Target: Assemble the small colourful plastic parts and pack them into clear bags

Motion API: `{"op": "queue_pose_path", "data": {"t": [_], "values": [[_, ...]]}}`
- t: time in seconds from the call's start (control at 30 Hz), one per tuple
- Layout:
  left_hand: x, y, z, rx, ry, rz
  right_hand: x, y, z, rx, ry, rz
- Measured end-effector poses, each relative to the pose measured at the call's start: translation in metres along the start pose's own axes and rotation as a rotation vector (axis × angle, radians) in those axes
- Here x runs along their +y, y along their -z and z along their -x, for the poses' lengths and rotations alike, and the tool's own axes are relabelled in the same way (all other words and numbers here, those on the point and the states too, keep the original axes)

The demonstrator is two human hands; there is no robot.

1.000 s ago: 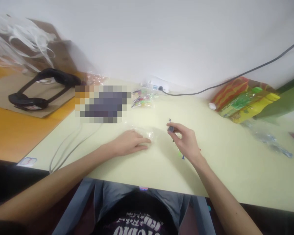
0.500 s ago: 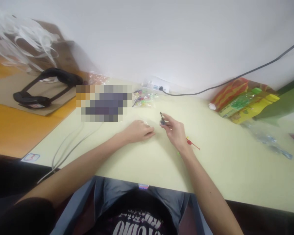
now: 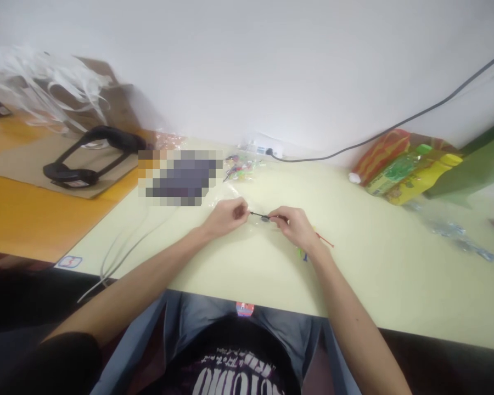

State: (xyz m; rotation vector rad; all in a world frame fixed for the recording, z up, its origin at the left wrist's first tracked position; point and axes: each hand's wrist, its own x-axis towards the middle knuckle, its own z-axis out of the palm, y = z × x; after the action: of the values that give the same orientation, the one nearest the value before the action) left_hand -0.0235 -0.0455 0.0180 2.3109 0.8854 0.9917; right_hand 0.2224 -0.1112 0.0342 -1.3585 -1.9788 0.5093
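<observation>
A small thin black plastic stick (image 3: 258, 214) with a round grey disc lies level between my hands, just above the table. My right hand (image 3: 294, 225) pinches its disc end between thumb and fingers. Opposite, my left hand (image 3: 226, 216) is closed, with its thumb and fingertips at the stick's other tip. Whether those fingers grip the tip or some clear film is too small to tell. Clear plastic film (image 3: 229, 191) shows behind my left hand. Partly hidden by my right wrist are small coloured plastic pieces, among them a red stick (image 3: 326, 240) and a blue and green piece (image 3: 304, 255).
A clear bag of coloured pieces (image 3: 242, 166) lies by the wall, next to a blurred-out dark object (image 3: 183, 175). A black frame-like device (image 3: 94, 156) stands on cardboard at left. Snack packs (image 3: 420, 178) and crumpled plastic (image 3: 456, 233) lie right. Cables (image 3: 123, 258) cross the table's left side.
The black stick has turned from nearly upright to level, its tip now pointing left. My left hand has risen from the table and closed its fingers at that tip.
</observation>
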Motion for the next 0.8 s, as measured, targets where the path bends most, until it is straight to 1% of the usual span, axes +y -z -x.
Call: {"op": "queue_pose_path", "data": {"t": [0.17, 0.3, 0.37, 0.47, 0.57, 0.67, 0.8], "values": [[0.004, 0.000, 0.004, -0.092, 0.006, 0.026, -0.001, -0.011, 0.000, -0.021, 0.044, 0.078], [0.009, 0.002, 0.005, -0.186, -0.015, 0.014, -0.003, -0.021, 0.000, -0.006, 0.044, 0.059], [0.010, 0.002, 0.005, -0.208, -0.015, 0.024, -0.005, -0.025, -0.001, 0.000, 0.055, 0.047], [0.010, 0.001, 0.005, -0.191, 0.011, 0.081, -0.007, -0.029, 0.000, 0.011, 0.062, 0.032], [0.007, 0.000, 0.004, -0.153, 0.042, 0.160, -0.010, -0.031, 0.001, 0.011, -0.001, 0.006], [0.005, 0.001, 0.003, -0.127, 0.055, 0.217, -0.011, -0.031, 0.001, 0.048, -0.052, 0.026], [0.004, 0.001, 0.003, -0.122, 0.064, 0.246, -0.010, -0.031, 0.000, 0.076, -0.046, 0.040]]}}
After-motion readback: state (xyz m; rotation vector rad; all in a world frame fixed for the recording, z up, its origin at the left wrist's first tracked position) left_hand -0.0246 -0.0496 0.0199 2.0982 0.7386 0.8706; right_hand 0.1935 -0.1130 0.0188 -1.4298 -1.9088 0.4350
